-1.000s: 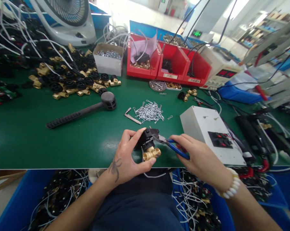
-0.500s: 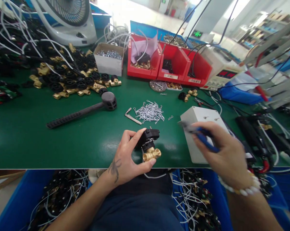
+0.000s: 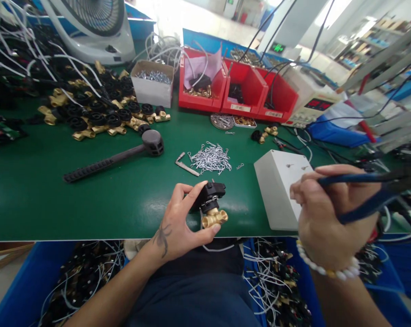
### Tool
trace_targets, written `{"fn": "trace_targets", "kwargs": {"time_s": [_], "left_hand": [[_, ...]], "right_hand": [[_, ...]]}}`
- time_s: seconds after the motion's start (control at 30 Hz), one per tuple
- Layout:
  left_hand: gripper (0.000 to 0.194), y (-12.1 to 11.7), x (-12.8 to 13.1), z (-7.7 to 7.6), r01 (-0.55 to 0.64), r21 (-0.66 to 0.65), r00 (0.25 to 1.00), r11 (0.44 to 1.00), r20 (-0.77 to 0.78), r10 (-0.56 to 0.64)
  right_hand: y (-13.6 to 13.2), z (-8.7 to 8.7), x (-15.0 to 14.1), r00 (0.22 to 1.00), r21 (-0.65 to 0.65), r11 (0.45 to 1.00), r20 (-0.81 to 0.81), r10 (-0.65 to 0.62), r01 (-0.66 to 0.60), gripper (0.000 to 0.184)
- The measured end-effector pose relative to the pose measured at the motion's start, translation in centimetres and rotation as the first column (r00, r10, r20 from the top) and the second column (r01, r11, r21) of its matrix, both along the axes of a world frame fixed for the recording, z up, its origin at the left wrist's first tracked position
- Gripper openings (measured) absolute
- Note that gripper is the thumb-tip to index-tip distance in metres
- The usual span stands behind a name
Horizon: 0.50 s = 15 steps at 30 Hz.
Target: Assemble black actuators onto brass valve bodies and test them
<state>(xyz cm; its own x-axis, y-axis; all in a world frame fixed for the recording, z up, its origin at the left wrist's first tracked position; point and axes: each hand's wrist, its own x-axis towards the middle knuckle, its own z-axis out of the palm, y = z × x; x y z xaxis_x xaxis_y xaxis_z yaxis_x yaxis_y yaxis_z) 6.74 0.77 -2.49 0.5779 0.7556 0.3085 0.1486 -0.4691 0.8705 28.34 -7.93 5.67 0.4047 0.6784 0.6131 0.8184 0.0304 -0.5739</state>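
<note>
My left hand is closed around a brass valve with a black actuator head at the table's front edge. A metal clip shows at the valve's neck, and a white cable hangs below. On the right, my right hand is wrapped round the blue handles of a pair of pliers, raised beside a white box. The pliers' dark jaws point right and are blurred. A pile of wire clips lies beyond the valve, with a single clip to its right.
A rubber mallet and a bent metal strip lie on the green table. Brass valves crowd the back left near a fan. Red bins line the back. Blue crates of cabled parts stand below the edge.
My right hand has swung right and turned over, so the pliers' jaws now point right instead of left toward the valve. My left hand keeps its hold on the valve.
</note>
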Motion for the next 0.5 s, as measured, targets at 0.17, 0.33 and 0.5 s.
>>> {"fn": "trace_targets", "kwargs": {"time_s": [0.17,0.33,0.5], "left_hand": [[0.074,0.0,0.0,0.1,0.015,0.020,1.000,1.000,-0.015,-0.014],[0.072,0.0,-0.1,0.3,0.030,-0.015,0.999,0.999,-0.014,-0.030],[0.073,0.0,-0.1,-0.3,0.010,0.006,1.000,1.000,0.013,-0.010]], "right_hand": [[0.6,0.0,-0.6,0.846,-0.522,0.778,0.179,0.501,-0.350,0.019],[0.4,0.3,0.1,0.996,-0.019,0.998,0.068,0.066,-0.064,0.017],[0.4,0.2,0.5,0.882,-0.526,0.807,0.201,0.426,-0.270,0.018]]}}
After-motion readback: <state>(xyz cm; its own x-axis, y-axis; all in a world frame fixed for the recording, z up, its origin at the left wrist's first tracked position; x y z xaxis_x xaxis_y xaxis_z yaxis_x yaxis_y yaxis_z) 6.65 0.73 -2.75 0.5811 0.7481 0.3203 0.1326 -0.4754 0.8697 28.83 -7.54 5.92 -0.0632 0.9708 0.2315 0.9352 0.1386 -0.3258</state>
